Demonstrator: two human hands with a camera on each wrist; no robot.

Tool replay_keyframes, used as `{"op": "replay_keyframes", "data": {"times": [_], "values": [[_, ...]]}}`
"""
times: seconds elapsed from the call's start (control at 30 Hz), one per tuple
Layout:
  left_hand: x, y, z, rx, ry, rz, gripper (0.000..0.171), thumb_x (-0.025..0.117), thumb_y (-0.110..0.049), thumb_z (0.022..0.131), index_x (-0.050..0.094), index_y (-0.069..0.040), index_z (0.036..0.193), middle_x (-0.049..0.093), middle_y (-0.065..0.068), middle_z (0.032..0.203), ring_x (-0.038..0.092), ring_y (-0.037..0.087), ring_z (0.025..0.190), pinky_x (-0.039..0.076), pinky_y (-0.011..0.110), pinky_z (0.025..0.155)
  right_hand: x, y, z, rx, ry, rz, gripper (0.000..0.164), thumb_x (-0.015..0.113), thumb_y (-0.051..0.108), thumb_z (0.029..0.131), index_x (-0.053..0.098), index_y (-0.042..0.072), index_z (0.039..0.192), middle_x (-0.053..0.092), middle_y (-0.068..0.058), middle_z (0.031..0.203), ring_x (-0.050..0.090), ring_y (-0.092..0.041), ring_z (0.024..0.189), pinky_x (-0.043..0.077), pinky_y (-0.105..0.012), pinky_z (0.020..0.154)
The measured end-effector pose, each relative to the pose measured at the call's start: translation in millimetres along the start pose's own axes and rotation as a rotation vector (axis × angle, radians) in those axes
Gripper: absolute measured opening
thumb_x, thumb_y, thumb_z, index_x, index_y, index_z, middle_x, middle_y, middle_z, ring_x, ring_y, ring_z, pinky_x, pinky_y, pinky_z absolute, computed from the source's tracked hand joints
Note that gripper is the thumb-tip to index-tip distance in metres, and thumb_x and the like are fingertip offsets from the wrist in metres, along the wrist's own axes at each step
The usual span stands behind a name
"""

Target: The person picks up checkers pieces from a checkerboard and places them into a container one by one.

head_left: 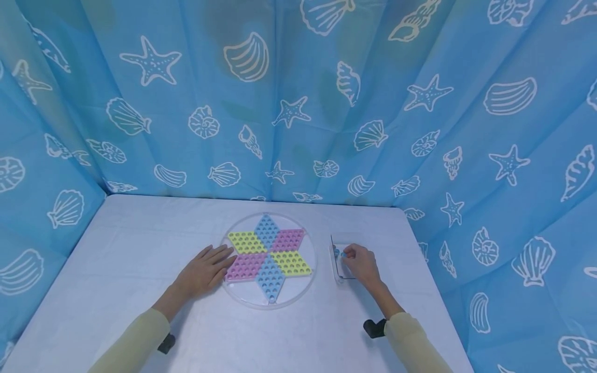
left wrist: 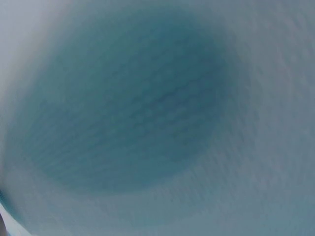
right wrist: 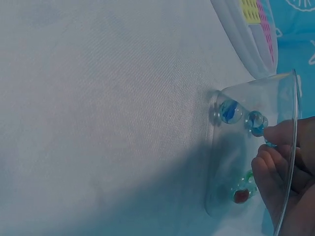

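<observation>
A round Chinese checkers board [head_left: 293, 293] lies on the table, its holed star in blue, pink and yellow. My left hand [head_left: 201, 272] rests on the board's left side, fingers extended over the rim by a pink section. To the right stands a clear plastic box [right wrist: 212, 162] with glass marbles inside. In it my right hand [head_left: 363, 263] pinches a marble [right wrist: 270, 144], only a bluish sliver of which shows between thumb and fingers. Two blue-swirled marbles, one a clear marble [right wrist: 230, 111], lie near the thumb. A red-and-green marble [right wrist: 241, 195] lies below the fingers.
A white cloth covers the table [head_left: 280, 342]. Blue curtains [head_left: 289, 145] with shell and starfish prints hang behind it and at both sides. The left wrist view shows only blurred, shaded cloth [left wrist: 147, 113].
</observation>
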State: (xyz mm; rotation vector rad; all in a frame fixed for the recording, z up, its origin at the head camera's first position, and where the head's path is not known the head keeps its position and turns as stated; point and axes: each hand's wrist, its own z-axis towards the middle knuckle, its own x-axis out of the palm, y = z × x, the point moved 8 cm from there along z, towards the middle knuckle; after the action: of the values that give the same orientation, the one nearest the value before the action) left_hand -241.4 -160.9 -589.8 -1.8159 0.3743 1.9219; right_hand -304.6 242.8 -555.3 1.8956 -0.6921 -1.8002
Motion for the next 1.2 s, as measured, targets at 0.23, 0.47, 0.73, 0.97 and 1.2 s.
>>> {"op": "replay_keyframes", "data": {"times": [0.23, 0.47, 0.73, 0.97, 1.2], "values": [[-1.6, -0.6, 0.8, 0.009, -0.030, -0.003, 0.053, 0.048, -0.039, 0.102, 0.047, -0.020, 0.151, 0.037, 0.002, 0.158, 0.026, 0.025, 0.148, 0.019, 0.051, 0.119, 4.4, -0.5, 5.3, 0.009, 0.016, -0.031, 0.018, 0.075, 0.009, 0.087, 0.071, 0.000, 0.103, 0.069, -0.008, 0.090, 0.066, -0.023, 0.084, 0.057, -0.036, 0.072], [-0.6, -0.3, 1.9, 0.006, -0.034, 0.003, 0.053, 0.048, -0.040, 0.102, 0.046, -0.021, 0.151, 0.037, 0.001, 0.159, 0.026, 0.025, 0.148, 0.018, 0.050, 0.120, 7.0, -1.6, 7.5, 0.022, 0.022, -0.042, 0.018, 0.075, 0.010, 0.087, 0.072, 0.001, 0.102, 0.070, -0.008, 0.090, 0.067, -0.024, 0.084, 0.057, -0.037, 0.073], [-2.3, -1.3, 2.4, 0.006, -0.023, 0.017, 0.054, 0.047, -0.042, 0.102, 0.045, -0.022, 0.152, 0.036, 0.001, 0.159, 0.026, 0.025, 0.148, 0.019, 0.050, 0.120, 9.6, -2.8, 7.4, 0.016, 0.031, -0.050, 0.019, 0.074, 0.009, 0.087, 0.073, 0.000, 0.103, 0.071, -0.009, 0.089, 0.067, -0.023, 0.082, 0.057, -0.037, 0.072], [-2.5, -1.5, 1.3, 0.006, -0.016, 0.019, 0.053, 0.047, -0.041, 0.102, 0.045, -0.022, 0.152, 0.036, 0.001, 0.159, 0.026, 0.025, 0.148, 0.018, 0.050, 0.120, 11.5, -0.9, 6.8, 0.011, 0.044, -0.073, 0.019, 0.074, 0.008, 0.086, 0.073, -0.001, 0.103, 0.071, -0.009, 0.089, 0.067, -0.023, 0.081, 0.057, -0.037, 0.071], [-0.8, -1.4, 0.3, 0.011, -0.026, 0.020, 0.053, 0.048, -0.040, 0.102, 0.046, -0.021, 0.151, 0.037, 0.002, 0.158, 0.027, 0.025, 0.147, 0.019, 0.050, 0.119, 12.9, -2.1, 7.2, 0.020, 0.043, -0.097, 0.019, 0.075, 0.009, 0.086, 0.073, 0.000, 0.102, 0.071, -0.009, 0.090, 0.067, -0.023, 0.082, 0.057, -0.037, 0.072]]}}
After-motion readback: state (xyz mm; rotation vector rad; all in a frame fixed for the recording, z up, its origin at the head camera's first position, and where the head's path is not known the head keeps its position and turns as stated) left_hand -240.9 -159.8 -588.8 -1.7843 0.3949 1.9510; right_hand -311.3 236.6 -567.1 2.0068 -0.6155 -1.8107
